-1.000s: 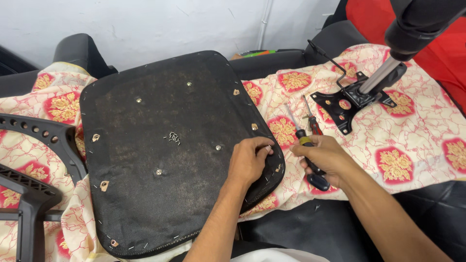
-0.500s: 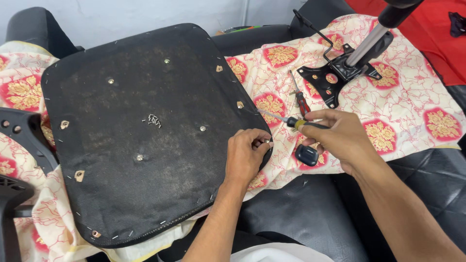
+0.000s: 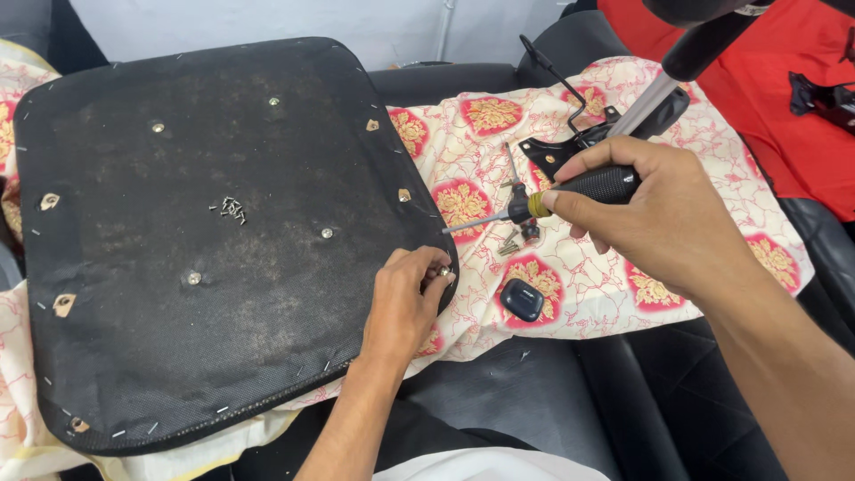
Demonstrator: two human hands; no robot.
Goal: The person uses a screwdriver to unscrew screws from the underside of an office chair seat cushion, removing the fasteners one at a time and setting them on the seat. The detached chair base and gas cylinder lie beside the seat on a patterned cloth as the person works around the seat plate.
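Observation:
A black upturned chair seat (image 3: 205, 232) with metal inserts and staples lies on a floral cloth (image 3: 588, 285). My left hand (image 3: 405, 307) rests at the seat's right edge, fingertips pinching a small metal screw (image 3: 443, 271). My right hand (image 3: 659, 218) grips a black-handled screwdriver (image 3: 570, 193) with a yellow collar, held level, its tip pointing left toward the seat edge and a little above the left hand. A small pile of tiny screws (image 3: 233, 209) sits mid-seat.
A black metal chair mechanism with a gas cylinder (image 3: 614, 125) lies on the cloth behind my right hand. A small black cap (image 3: 522, 299) and loose bolts (image 3: 512, 242) lie between my hands. Red fabric (image 3: 784, 98) is at the far right; black cushions below.
My right hand has lifted the screwdriver off the cloth and turned it level toward the seat edge. The left hand stays at the seat's right edge. The view has moved closer.

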